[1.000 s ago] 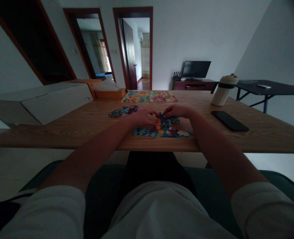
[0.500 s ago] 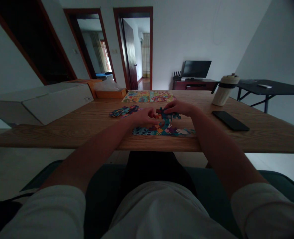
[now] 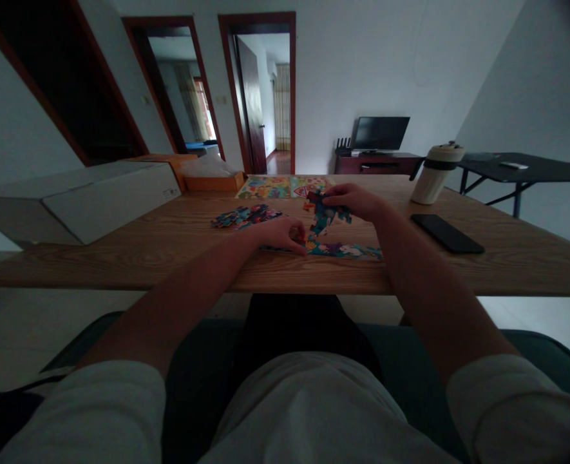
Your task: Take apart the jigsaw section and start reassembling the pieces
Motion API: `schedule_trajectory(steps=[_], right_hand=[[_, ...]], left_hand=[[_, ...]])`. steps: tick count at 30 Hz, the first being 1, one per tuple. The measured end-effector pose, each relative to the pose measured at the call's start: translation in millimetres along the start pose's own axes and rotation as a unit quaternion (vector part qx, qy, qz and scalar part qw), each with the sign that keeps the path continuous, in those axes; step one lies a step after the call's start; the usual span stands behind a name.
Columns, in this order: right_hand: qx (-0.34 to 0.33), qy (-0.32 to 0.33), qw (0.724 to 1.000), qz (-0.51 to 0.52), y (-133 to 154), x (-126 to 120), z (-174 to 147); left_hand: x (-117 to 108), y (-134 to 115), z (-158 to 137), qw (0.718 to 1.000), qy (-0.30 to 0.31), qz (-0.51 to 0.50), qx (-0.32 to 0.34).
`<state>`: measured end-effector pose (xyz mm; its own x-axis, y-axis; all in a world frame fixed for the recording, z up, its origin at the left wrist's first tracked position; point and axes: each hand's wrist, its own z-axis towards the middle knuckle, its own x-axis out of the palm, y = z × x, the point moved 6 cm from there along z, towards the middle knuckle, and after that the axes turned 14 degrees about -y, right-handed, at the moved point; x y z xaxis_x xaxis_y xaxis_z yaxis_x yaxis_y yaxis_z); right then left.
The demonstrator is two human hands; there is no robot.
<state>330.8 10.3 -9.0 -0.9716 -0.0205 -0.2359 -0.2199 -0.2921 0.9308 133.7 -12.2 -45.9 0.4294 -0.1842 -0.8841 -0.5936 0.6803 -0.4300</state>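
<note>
Raised a little above the table, a joined jigsaw section [image 3: 330, 214] in teal, dark blue and orange hangs from my right hand [image 3: 355, 198], whose fingers pinch its upper edge. My left hand [image 3: 287, 233] is low over the left part of a joined jigsaw strip [image 3: 345, 250]. Its thumb and fingers curve around the strip and hide some of it. The strip lies flat near the table's front edge. Beyond my left hand is a heap of loose jigsaw pieces [image 3: 246, 216].
Colourful picture sheets [image 3: 265, 188] lie at the table's far side. A long white box [image 3: 111, 200] and an orange tray [image 3: 214, 182] with clear plastic stand left. To the right are a black phone [image 3: 446, 233] and a cream bottle [image 3: 437, 174].
My right hand has lifted the jigsaw section up and away from the strip. My left hand has moved down onto the strip, which has shifted slightly right and away from me.
</note>
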Motion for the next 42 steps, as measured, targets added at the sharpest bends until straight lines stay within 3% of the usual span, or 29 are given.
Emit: schedule_trajectory(steps=[6, 10, 14, 17, 21, 24, 27, 42], right_hand=[[0.000, -0.045, 0.999, 0.032, 2.9, 0.6, 2.9], [-0.006, -0.077, 0.996, 0.033, 1.2, -0.8, 5.4], [-0.025, -0.110, 0.994, 0.005, -2.0, -2.5, 8.9], [-0.043, -0.151, 0.988, 0.013, -2.9, -6.9, 11.9], [-0.059, -0.173, 0.983, 0.028, -4.9, -9.8, 14.4], [-0.053, -0.159, 0.986, 0.000, -7.6, -6.7, 14.2], [-0.051, -0.143, 0.988, -0.026, -9.8, -2.3, 13.3], [-0.049, -0.143, 0.985, -0.081, -15.4, 8.5, 13.3]], left_hand=[[5.3, -12.5, 5.1, 0.990, -0.043, 0.134, -0.004], [9.6, -24.0, 7.8, 0.984, -0.059, 0.168, 0.001], [-0.9, -14.5, 17.7, 0.995, -0.038, 0.072, -0.057], [-17.8, -7.5, 30.2, 0.990, -0.079, -0.062, -0.097], [-24.7, -0.1, 41.4, 0.942, -0.152, -0.252, -0.164], [-21.9, 6.0, 43.9, 0.900, -0.217, -0.339, -0.166], [-17.1, 15.3, 42.1, 0.883, -0.244, -0.367, -0.159], [-17.9, 19.0, 35.7, 0.902, -0.237, -0.326, -0.155]])
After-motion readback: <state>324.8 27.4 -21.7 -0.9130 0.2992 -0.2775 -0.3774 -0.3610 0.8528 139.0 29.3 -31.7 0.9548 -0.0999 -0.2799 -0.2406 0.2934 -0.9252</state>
